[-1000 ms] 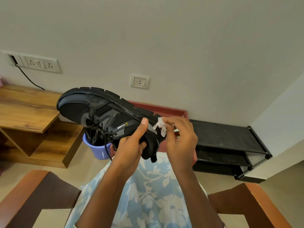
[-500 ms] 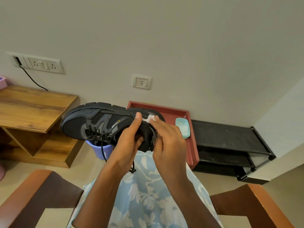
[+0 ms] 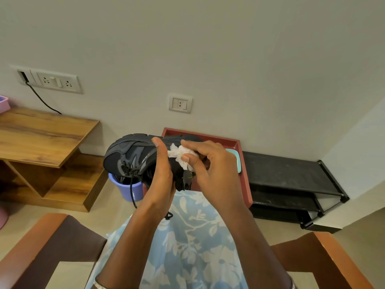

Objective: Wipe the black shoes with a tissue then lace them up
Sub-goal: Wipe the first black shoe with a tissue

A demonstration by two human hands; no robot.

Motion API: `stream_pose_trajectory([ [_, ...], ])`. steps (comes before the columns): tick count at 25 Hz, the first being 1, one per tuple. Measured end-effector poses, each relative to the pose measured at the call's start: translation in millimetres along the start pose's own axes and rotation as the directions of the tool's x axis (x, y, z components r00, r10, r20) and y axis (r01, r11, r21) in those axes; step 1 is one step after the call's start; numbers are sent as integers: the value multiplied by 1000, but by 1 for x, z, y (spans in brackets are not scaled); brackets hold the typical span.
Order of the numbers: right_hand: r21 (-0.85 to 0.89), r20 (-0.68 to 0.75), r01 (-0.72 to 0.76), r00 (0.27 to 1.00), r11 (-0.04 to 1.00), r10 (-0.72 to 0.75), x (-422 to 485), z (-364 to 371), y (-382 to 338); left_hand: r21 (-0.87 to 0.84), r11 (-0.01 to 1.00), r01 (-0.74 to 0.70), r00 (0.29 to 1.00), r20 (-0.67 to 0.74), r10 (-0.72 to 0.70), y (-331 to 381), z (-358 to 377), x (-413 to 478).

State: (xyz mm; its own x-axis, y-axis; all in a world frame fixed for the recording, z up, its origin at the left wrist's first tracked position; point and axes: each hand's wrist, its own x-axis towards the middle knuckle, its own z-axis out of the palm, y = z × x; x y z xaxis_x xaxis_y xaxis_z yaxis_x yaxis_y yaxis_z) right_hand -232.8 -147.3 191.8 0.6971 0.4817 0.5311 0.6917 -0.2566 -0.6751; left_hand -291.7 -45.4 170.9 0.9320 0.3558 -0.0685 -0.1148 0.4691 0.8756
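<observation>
Black shoe [image 3: 129, 157], white tissue [image 3: 179, 155]

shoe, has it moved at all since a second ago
Yes. The black shoe has dropped lower below the wall switch, and its toe has pulled right, clear of the wooden table.

The heel of the black mesh sports shoe [image 3: 129, 156], at the centre of the frame, is hidden behind the left hand [image 3: 161, 180] and the crumpled white tissue [image 3: 177, 153]. Only the thumb of the left hand shows; its fingers lie behind the shoe. The right hand [image 3: 214, 171] covers part of the tissue it pinches and most of a flat pale teal object [image 3: 236, 162] in the red rectangular tray [image 3: 245, 180]; what that object is cannot be told. The lettering on the shoe's side is too small to read. The shoe hides the top of the round lilac plastic bucket [image 3: 127, 190]. The frame's left edge cuts off the wooden desk [image 3: 41, 132] and a pink plastic container [image 3: 3, 104].
</observation>
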Motion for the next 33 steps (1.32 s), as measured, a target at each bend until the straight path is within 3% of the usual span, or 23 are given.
stream_pose_trajectory([
  [4,37,-8,-16,1000,999,17,-16,2,-3,15,1000,1,1000,-26,-1,0,-6,3],
  [8,-29,-108,48,993,998,-51,-26,12,-3,61,998,23,997,-68,-19,-3,-1,1],
  [13,-55,-187,-4,982,998,-7,-9,17,10,83,996,26,999,-39,-23,-6,11,-4],
  [19,-61,-253,71,964,996,-84,-46,20,16,160,985,70,994,-97,-55,-1,9,-1],
  [23,-201,-205,-5,978,980,-37,-10,5,24,190,979,72,989,-143,-45,-4,16,-4],
  [26,-327,-116,22,991,945,-64,9,0,23,221,974,45,993,-119,-19,3,23,-8],
  [31,-246,-223,103,962,964,-160,-24,-3,35,243,969,49,989,-150,-12,7,18,-8],
  [33,-214,-264,94,953,972,-150,-41,-3,42,231,966,111,979,-194,-66,4,11,-1],
])
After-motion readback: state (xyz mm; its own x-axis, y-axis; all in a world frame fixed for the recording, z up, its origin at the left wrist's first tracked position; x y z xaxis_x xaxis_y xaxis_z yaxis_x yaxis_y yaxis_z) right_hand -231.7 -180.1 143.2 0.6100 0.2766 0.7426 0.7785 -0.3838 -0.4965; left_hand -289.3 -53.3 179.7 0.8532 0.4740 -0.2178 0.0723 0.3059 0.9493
